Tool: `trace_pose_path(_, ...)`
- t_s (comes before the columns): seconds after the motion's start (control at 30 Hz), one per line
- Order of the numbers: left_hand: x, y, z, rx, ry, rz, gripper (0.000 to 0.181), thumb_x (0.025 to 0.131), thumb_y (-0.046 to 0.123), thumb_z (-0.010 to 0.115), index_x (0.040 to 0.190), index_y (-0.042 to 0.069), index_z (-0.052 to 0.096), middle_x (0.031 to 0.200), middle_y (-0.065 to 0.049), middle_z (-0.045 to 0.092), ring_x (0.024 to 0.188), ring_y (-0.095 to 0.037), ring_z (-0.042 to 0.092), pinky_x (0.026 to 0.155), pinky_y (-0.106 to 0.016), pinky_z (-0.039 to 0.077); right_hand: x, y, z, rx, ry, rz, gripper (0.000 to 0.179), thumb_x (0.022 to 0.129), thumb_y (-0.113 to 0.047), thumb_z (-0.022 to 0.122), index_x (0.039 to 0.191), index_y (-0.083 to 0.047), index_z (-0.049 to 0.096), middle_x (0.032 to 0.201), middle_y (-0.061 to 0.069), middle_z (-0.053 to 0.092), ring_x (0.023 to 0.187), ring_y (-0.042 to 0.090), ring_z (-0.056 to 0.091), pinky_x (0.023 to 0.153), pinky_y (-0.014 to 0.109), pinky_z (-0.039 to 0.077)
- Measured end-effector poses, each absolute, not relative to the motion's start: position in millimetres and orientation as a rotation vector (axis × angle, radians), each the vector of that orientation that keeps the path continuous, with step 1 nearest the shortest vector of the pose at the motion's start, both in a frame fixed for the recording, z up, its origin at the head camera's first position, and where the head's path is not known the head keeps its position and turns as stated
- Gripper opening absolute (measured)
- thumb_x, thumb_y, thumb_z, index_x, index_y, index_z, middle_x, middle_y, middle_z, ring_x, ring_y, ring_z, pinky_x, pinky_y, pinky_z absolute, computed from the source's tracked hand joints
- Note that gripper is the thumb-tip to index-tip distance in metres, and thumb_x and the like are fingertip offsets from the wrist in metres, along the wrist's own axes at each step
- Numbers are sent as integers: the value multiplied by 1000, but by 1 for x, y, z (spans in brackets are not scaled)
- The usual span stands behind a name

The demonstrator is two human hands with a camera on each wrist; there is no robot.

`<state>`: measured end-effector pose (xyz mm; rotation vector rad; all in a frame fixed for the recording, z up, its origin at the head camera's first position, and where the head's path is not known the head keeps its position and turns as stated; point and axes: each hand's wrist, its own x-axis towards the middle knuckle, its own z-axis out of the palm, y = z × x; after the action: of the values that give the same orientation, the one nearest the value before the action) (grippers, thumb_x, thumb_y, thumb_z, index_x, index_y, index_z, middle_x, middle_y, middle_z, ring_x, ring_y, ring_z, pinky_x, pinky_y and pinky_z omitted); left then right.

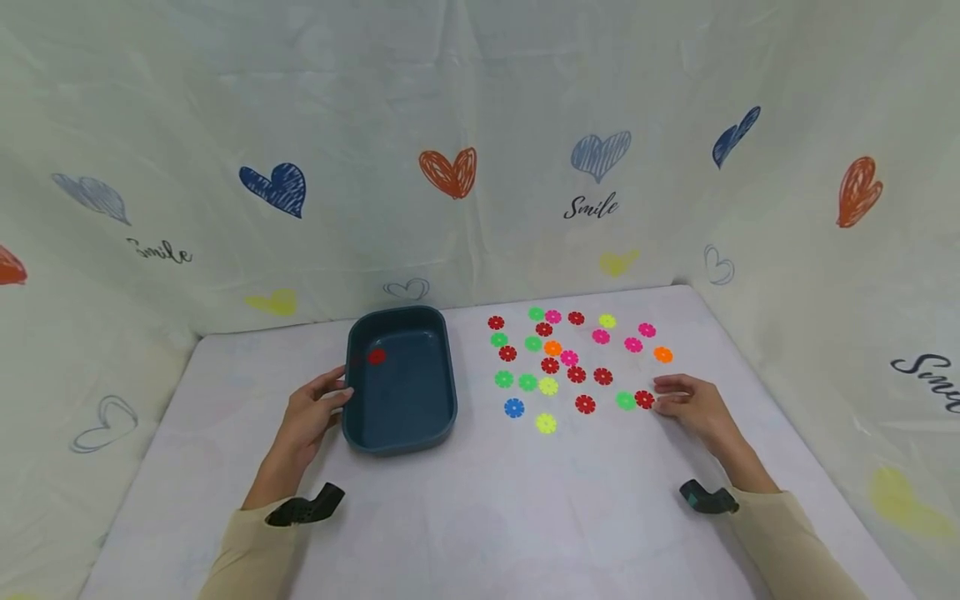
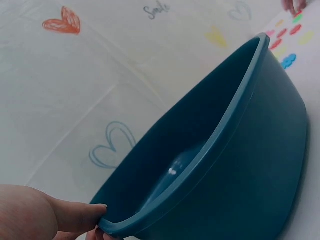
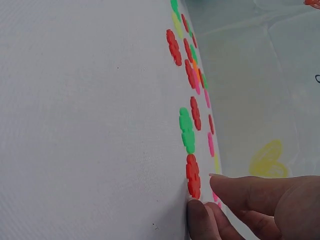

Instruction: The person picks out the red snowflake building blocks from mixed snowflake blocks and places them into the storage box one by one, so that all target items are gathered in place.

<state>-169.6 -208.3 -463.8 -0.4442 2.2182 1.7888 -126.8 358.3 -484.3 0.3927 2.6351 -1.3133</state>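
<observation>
My left hand [image 1: 308, 417] grips the left rim of a dark blue plastic tub [image 1: 401, 439], its thumb over the edge. One red disc [image 1: 377, 357] lies inside the tub. At the right, my right hand [image 1: 693, 406] is beside a red notched disc [image 1: 644, 400]. In the right wrist view, a fingertip [image 3: 199, 218] is at the near end of that red disc [image 3: 193, 177], while the thumb stays apart from it. A green disc [image 1: 626, 401] lies against the red one's left side.
Several flower-shaped discs in red, green, pink, yellow and orange, and a blue one [image 1: 513, 407], lie scattered on the white-covered table [image 1: 480, 517] between tub and right hand. A cloth backdrop [image 1: 510, 233] printed with hearts stands behind and at both sides.
</observation>
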Motion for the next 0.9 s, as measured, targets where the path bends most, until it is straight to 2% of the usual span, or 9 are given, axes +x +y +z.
trace_pose_path(0.17,-168,-208,-463,-432,2217,1797,58,109,11,56,164,6,37,144,-14,46,102,-11,53,79,-22,49,-129,356,-484,383,2655,-1284,47,98,-5,72,141,9,58,133,31,63,112,39,69,77,16,54)
trace_pose_path(0.37,-167,-208,-462,-428,2215,1817,57,109,10,57,163,5,38,137,-10,49,96,-8,53,77,-22,49,-132,352,-485,417,2681,-1241,43,95,-6,76,134,9,63,124,29,67,101,35,69,74,22,54)
trace_pose_path(0.63,-167,-208,-464,-426,2221,1828,56,109,9,57,163,5,40,138,-12,48,98,-11,52,77,-23,49,-134,342,-492,439,2768,-1188,39,92,-4,79,127,9,66,118,28,68,94,34,68,70,25,54)
trace_pose_path(0.9,-166,-208,-463,-415,2209,1848,56,109,8,56,162,3,39,138,-13,48,95,-8,54,76,-22,51,-136,337,-490,404,2832,-1122,35,90,-2,81,120,11,69,110,27,70,90,34,66,67,29,52)
